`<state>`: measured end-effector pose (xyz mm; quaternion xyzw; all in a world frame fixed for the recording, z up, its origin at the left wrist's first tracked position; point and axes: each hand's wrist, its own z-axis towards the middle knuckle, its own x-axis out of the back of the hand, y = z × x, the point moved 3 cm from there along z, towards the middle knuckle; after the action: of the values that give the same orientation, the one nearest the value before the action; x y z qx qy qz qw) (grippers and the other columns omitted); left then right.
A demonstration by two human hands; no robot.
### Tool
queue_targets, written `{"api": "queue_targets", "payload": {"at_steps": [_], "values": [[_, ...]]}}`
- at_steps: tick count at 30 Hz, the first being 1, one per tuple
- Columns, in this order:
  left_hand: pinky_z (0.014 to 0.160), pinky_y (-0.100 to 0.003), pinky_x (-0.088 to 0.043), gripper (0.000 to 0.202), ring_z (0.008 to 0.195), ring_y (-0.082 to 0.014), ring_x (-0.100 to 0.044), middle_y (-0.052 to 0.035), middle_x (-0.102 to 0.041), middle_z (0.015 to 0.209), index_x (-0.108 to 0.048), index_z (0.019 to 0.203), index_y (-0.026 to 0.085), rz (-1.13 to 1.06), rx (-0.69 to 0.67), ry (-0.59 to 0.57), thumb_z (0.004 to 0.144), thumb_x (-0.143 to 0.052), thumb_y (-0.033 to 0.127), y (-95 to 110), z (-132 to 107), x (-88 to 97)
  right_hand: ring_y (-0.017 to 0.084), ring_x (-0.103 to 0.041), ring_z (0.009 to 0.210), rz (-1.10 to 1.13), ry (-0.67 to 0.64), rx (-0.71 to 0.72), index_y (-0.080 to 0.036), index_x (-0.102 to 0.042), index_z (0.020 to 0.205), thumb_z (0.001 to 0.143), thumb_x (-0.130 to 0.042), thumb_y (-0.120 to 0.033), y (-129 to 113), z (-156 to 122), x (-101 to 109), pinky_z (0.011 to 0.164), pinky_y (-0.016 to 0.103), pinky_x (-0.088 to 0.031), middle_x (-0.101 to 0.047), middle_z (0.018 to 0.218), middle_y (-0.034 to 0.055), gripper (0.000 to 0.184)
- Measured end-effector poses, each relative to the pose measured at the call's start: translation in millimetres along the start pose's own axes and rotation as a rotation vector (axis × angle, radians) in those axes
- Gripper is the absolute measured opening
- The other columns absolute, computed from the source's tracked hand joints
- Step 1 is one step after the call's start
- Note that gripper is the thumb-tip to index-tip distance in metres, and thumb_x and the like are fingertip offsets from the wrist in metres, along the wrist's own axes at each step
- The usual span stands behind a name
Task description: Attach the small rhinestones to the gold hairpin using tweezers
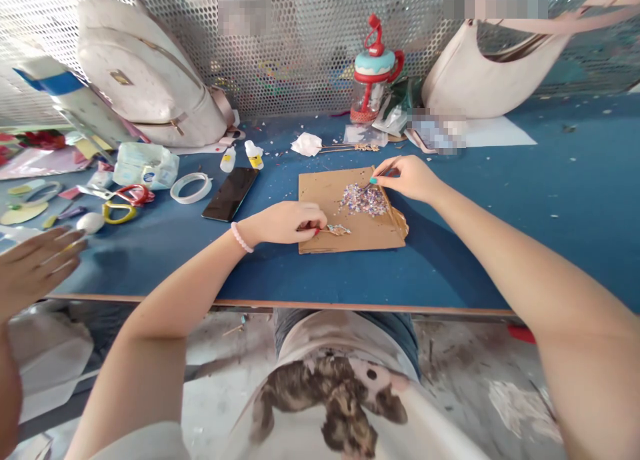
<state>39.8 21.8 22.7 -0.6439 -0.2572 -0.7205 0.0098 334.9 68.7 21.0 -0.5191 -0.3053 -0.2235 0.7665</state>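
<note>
A square of brown cardboard [320,188] lies flat in front of me, bearing a pile of small multicoloured beads or rhinestones [364,200]. My left hand [290,221], with a pink bracelet at its wrist, is closed on the stem of a gold hairpin. The ornate head of the hairpin [339,230] rests on or just above the cardboard, with pale bits on it. Over the pile's upper right edge, my right hand [404,177] pinches a thin tool that looks like tweezers [383,171]. Its tips reach the beads; whether they grip one is too small to tell.
Left of the cardboard lie a phone [231,193], a tape roll [191,188], two small bottles [241,157] and scissors [125,195]. More gold hairpins [350,147] lie behind it. A cup [370,80] and bags [145,80] line the mesh panel. Another person's hand [40,263] is at left.
</note>
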Motion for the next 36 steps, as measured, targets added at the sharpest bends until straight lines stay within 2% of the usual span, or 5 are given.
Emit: {"api": "queue_targets", "payload": {"at_steps": [23,36], "values": [[0.074,-0.025,-0.041,0.016,0.077,-0.0142,-0.057,-0.0027,-0.065,0.098,-0.062,0.1,0.021,-0.019,-0.005,0.009,0.093,-0.048,0.021,0.5,0.4,0.9,0.026,-0.07,0.079,0.034,-0.059,0.032,-0.021,-0.076,0.079,0.076,-0.074,-0.048,-6.5,-2.0,-1.3,0.085,0.048,-0.057,-0.078,0.084,0.0092,0.028],[0.075,-0.026,-0.041,0.016,0.078,-0.0141,-0.057,-0.0027,-0.065,0.099,-0.063,0.101,0.021,-0.025,-0.007,0.011,0.093,-0.048,0.02,-0.3,0.1,0.4,0.029,-0.072,0.086,0.055,-0.087,0.062,-0.022,-0.077,0.079,0.074,-0.074,-0.055,-7.8,-1.9,-3.7,0.086,0.05,-0.056,-0.078,0.087,0.0099,0.033]]}}
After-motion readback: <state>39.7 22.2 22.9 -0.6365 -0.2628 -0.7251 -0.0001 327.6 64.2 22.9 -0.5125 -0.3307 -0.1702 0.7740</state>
